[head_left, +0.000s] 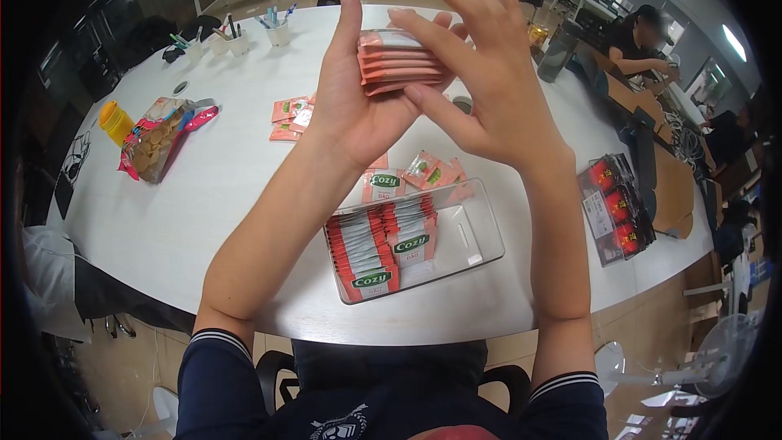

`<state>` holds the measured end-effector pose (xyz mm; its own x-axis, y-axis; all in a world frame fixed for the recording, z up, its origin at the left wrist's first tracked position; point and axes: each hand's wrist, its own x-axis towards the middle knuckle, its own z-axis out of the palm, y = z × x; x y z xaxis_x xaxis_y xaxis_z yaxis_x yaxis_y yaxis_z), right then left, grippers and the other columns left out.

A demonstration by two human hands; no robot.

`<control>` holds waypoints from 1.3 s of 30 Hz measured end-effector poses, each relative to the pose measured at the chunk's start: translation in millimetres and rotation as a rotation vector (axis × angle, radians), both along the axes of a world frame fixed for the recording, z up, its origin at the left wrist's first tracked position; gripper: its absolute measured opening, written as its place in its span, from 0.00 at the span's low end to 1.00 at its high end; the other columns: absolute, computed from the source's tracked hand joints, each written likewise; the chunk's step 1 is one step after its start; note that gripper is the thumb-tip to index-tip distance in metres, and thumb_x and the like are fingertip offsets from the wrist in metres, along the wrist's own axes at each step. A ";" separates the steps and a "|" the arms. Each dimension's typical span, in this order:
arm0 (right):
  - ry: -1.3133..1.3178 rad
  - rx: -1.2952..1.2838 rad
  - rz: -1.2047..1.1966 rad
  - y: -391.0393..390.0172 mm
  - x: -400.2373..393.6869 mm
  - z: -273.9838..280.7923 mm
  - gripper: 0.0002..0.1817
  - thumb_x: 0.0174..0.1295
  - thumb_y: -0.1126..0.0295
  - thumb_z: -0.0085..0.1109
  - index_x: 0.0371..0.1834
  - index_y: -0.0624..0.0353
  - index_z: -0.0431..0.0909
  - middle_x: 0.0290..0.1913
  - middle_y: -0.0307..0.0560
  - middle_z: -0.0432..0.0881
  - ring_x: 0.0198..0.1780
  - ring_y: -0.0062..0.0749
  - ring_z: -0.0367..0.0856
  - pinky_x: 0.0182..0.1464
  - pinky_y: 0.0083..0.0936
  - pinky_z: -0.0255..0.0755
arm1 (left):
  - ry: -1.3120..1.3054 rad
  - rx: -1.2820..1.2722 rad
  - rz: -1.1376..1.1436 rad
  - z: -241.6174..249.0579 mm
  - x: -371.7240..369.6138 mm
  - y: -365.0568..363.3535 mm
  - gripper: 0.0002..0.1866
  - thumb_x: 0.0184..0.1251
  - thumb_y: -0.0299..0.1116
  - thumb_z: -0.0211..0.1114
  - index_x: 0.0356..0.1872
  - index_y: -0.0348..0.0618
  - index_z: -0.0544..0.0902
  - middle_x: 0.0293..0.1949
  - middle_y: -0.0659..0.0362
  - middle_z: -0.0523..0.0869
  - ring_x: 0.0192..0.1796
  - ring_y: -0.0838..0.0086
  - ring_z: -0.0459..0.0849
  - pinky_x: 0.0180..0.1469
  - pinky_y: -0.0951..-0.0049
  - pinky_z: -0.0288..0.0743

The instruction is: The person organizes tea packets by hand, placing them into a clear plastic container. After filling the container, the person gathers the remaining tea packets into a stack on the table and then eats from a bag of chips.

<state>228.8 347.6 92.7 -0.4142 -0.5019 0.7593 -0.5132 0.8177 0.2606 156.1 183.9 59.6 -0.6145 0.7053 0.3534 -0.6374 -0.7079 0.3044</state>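
A stack of pink sachets (399, 65) rests in my left hand (358, 106), its fingers behind the stack and its thumb up at the side. Over the stack's right side, my right hand (489, 73) touches it with thumb and fingers spread. Below, a clear plastic box (481, 232) stands near the table's front edge. Two rows of upright Cozy sachets (362, 248) fill its left part; its right part shows bare plastic. Loose sachets (432, 169) lie just behind the box, and more loose sachets (287, 118) lie farther back, left of my left forearm.
On the white table (244, 163) are an open snack bag (155, 147), a yellow container (116, 122), pen cups (277, 31) and red-black packs (617, 208). A dark bottle (558, 50) stands at the back right. Another person (639, 45) sits beyond.
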 end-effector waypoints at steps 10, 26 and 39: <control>-0.021 -0.029 0.065 3.8 -1.4 -0.5 0.32 0.58 0.61 0.66 0.71 0.41 0.83 0.82 0.48 0.69 0.85 0.53 0.58 0.86 0.61 0.34 | -0.031 -0.108 0.128 6.1 10.4 3.1 0.44 0.74 0.69 0.64 0.64 0.33 0.71 0.61 0.37 0.78 0.72 0.49 0.78 0.79 0.47 0.73; 0.031 -0.137 -0.004 8.3 12.4 13.3 0.19 0.60 0.63 0.72 0.56 0.48 0.90 0.72 0.54 0.76 0.76 0.51 0.71 0.81 0.66 0.47 | -0.016 0.004 -0.030 1.4 5.0 -0.1 0.37 0.78 0.62 0.65 0.62 0.32 0.72 0.59 0.44 0.76 0.70 0.51 0.76 0.70 0.54 0.83; 0.098 -0.083 0.063 7.8 6.4 10.5 0.31 0.50 0.57 0.81 0.62 0.43 0.88 0.75 0.44 0.76 0.77 0.44 0.71 0.84 0.59 0.44 | -0.037 -0.065 0.001 0.4 1.7 0.6 0.38 0.76 0.67 0.63 0.59 0.36 0.73 0.58 0.46 0.76 0.67 0.48 0.81 0.73 0.50 0.82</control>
<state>235.2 355.4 103.2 -0.3058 -0.4584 0.8345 -0.5397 0.8055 0.2447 157.8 184.6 60.1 -0.6270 0.7256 0.2837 -0.6486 -0.6879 0.3259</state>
